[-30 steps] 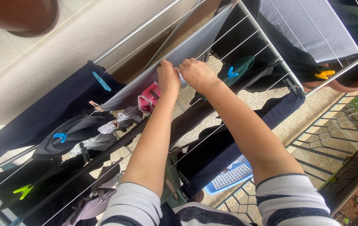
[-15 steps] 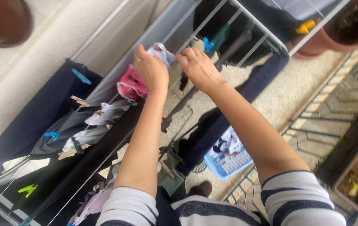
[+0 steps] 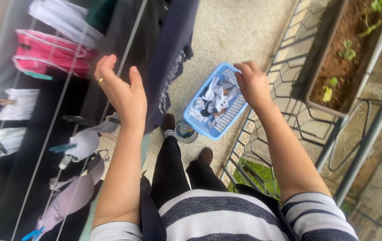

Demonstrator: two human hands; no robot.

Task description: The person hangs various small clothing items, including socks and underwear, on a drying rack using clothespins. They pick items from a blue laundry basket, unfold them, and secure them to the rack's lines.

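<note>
Both hands left the rack: left hand (image 3: 121, 91) open, right hand (image 3: 252, 82) empty.

Soft, even daylight, as under an overcast sky, fills the frame; shadows on the pebbled floor (image 3: 240, 31) are faint and diffuse. No glare appears. Slight motion blur softens the left hand (image 3: 121, 91), the right hand (image 3: 253, 82) and the blue basket (image 3: 233, 114). Dark laundry (image 3: 168, 49) at upper centre loses detail. Lines bend mildly toward the edges.
</note>
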